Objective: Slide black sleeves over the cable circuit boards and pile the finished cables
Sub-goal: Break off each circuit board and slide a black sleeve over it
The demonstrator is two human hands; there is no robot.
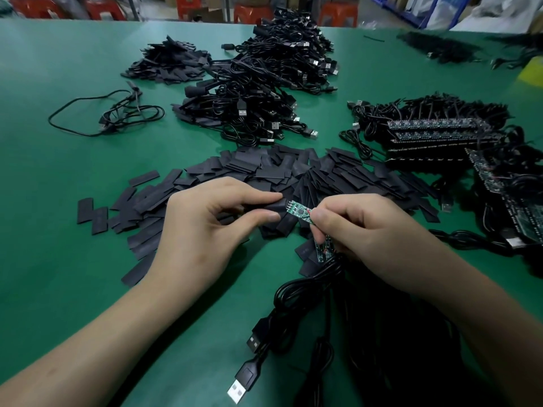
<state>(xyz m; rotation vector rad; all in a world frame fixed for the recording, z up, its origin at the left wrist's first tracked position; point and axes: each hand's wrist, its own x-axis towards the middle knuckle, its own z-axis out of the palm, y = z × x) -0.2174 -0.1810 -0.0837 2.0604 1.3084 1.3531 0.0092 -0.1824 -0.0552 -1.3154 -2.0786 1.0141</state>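
As viewed from the head camera, working over green table mat (pixel 73 83).
Far centre: large pile of finished cables (pixel 264 92), USB plugs outward.
Mid-table: heap of loose sleeves (pixel 264 168), just behind both hands.
Right side: stacked unsleeved boards (pixel 435 133) with leads attached.
Left hand (pixel 205 227): thumb and forefinger pinching one black sleeve (pixel 274 208), mouth facing right.
Right hand (pixel 361 227): fingertips pinching green circuit board (pixel 296 209) at its wired end, cable bundle (pixel 367 324) trailing below, second board (pixel 321 251) hanging under the fingers.
Board long axis left–right, in line with sleeve. Free end at, possibly just inside, sleeve mouth; hard to resolve.
Judged: insertion starting. Next: push board leftward along that axis, sleeve held steady.
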